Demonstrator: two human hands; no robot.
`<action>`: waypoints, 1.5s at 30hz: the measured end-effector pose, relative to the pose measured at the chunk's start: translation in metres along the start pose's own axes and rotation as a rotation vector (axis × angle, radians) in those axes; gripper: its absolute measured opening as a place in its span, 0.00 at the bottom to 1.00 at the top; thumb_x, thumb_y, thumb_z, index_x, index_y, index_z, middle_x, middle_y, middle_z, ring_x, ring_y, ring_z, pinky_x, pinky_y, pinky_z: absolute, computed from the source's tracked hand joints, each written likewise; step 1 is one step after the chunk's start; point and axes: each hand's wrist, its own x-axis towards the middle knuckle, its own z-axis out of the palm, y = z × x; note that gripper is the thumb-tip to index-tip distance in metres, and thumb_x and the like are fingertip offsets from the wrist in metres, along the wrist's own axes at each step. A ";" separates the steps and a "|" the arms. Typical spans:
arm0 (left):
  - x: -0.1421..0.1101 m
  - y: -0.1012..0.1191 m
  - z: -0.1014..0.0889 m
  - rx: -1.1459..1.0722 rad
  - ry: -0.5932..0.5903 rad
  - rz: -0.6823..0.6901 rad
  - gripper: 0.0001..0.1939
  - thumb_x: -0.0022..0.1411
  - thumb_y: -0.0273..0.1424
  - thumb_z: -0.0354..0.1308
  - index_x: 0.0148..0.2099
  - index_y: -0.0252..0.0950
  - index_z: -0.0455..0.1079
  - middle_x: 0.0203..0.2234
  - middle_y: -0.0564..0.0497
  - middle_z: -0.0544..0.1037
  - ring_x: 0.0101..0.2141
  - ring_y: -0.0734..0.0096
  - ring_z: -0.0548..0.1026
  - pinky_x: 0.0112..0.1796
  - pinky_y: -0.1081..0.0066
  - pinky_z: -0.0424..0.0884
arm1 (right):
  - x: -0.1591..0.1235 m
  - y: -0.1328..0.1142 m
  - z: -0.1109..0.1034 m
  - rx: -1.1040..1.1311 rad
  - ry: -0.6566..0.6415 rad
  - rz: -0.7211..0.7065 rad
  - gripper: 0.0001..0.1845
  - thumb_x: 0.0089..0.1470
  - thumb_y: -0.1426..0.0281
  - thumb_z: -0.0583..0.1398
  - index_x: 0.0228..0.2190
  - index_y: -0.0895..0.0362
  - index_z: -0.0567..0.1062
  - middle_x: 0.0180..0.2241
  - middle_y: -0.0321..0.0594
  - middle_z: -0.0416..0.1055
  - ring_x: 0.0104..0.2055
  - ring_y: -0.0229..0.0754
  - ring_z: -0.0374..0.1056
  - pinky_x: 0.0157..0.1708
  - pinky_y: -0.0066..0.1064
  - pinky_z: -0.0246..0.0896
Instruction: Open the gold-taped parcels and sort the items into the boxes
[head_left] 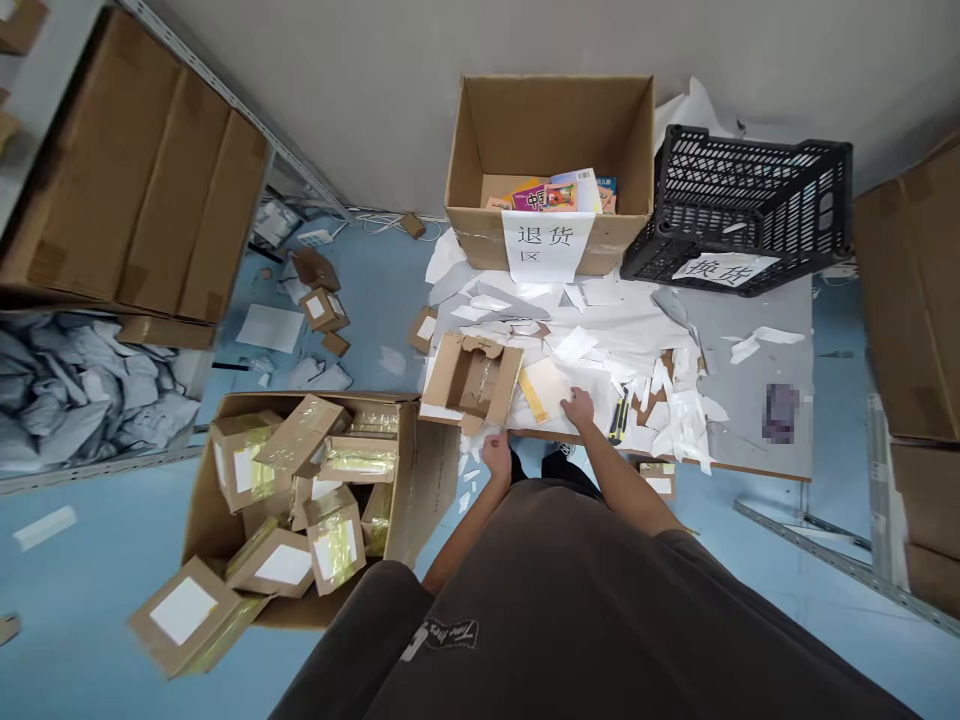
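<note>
Fingers, left: your left hand (496,455) is curled by the near edge, just beside the opened carton; whether it is grasping anything, you cannot tell from here.
Fingers, right: your right hand (578,410) has its fingers at the right edge of the white packet; you cannot tell whether they pinch it or only press.
Rack: far to your left, a metal shelf (105,468) carries tall brown cartons (120,170) and, below them, a heap of grey bags (90,385).
Floor: blue floor (82,590) shows around you, with small boxes, a pale sheet (270,328) and scraps lying about.
Box at your left: a large carton (431,490) is filled with small taped boxes (335,545) bearing white labels.
Table: the grey table (757,395) in front of you is littered with torn white paper (576,344).
Opened carton: it sits at the table's left end (474,382), flaps spread.
White packet: it lies flat (553,385) between that carton and your right hand, crossed by a yellow band.
Back of the table: a big open box (480,240) signed 退货区 holds bright printed items (559,195), against a grey wall (360,110).
Cutter: a yellow-and-black knife (619,414) lies right of your right hand.
Crate: a black plastic crate (814,225), signed 换货, stands tilted at the back right.
Far right: more brown cartons (911,310) are stacked.
</note>
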 end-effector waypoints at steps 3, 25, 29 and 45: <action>0.014 0.013 0.034 0.181 -0.066 0.074 0.13 0.58 0.39 0.70 0.39 0.37 0.74 0.31 0.49 0.80 0.40 0.61 0.80 0.46 0.64 0.75 | 0.004 -0.002 -0.004 -0.013 -0.036 -0.020 0.29 0.56 0.65 0.61 0.59 0.57 0.75 0.56 0.52 0.72 0.58 0.56 0.69 0.59 0.42 0.63; -0.012 0.135 0.072 0.108 -0.723 0.222 0.44 0.56 0.35 0.69 0.73 0.43 0.58 0.53 0.42 0.78 0.38 0.69 0.78 0.35 0.73 0.72 | -0.079 -0.012 -0.116 0.987 -0.191 -0.061 0.33 0.37 0.61 0.72 0.48 0.49 0.74 0.42 0.38 0.78 0.44 0.45 0.75 0.43 0.34 0.69; -0.030 0.190 0.053 0.192 -0.841 0.280 0.48 0.56 0.36 0.71 0.75 0.47 0.56 0.54 0.44 0.77 0.40 0.70 0.78 0.37 0.75 0.71 | -0.112 -0.034 -0.159 1.126 -0.268 -0.284 0.33 0.39 0.60 0.74 0.49 0.47 0.74 0.41 0.36 0.79 0.42 0.44 0.75 0.40 0.31 0.68; -0.099 0.215 0.089 0.209 -0.804 0.630 0.45 0.60 0.38 0.72 0.75 0.44 0.60 0.60 0.39 0.73 0.55 0.57 0.77 0.56 0.59 0.74 | -0.172 -0.092 -0.193 0.846 -0.036 -0.699 0.28 0.54 0.60 0.67 0.57 0.45 0.77 0.53 0.42 0.78 0.50 0.50 0.76 0.45 0.40 0.75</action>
